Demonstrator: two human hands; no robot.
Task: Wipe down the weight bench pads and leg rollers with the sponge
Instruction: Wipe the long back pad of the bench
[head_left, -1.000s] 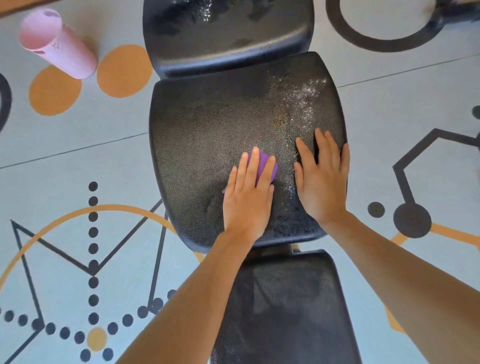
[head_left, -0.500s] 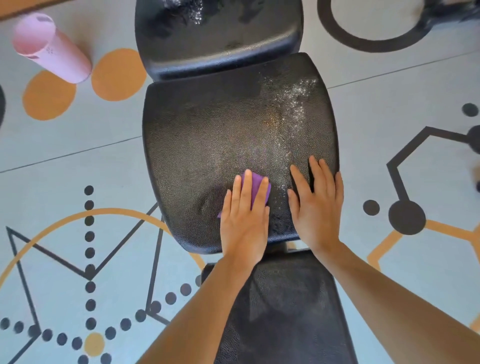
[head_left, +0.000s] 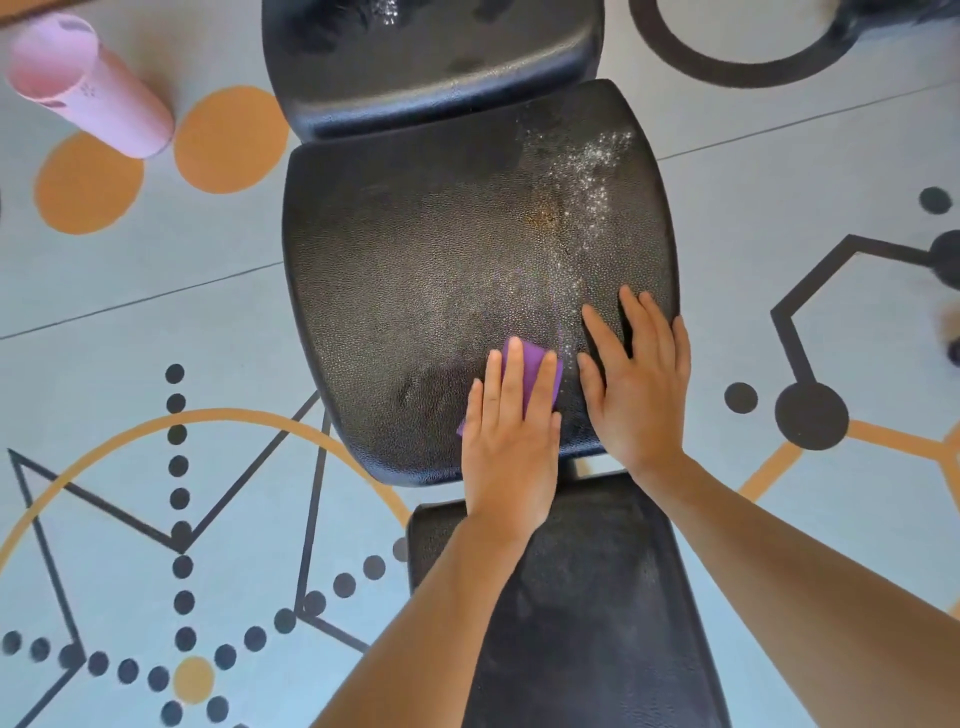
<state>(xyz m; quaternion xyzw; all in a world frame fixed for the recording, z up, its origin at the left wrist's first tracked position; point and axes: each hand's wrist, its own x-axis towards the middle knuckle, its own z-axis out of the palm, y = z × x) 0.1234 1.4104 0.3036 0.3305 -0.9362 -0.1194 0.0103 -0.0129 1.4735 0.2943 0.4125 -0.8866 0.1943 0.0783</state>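
Observation:
A black textured bench seat pad (head_left: 415, 270) fills the middle of the view, with white specks and wet sheen on its right half. My left hand (head_left: 511, 441) lies flat on a purple sponge (head_left: 535, 374) near the pad's front edge, fingers pressing it down. My right hand (head_left: 636, 384) rests flat on the pad just to the right of the sponge, fingers spread, holding nothing. A second black pad (head_left: 431, 57) sits beyond the seat, and a narrower black pad (head_left: 597, 623) lies below my wrists, partly hidden by my forearms.
A pink cylindrical bottle (head_left: 88, 83) lies on the floor at the upper left. The floor (head_left: 130, 322) is pale blue-grey with orange circles and black lines and dots. A dark object shows at the top right corner.
My left hand has slid the sponge toward the pad's front edge. My right hand has shifted the same way and stays flat on the pad.

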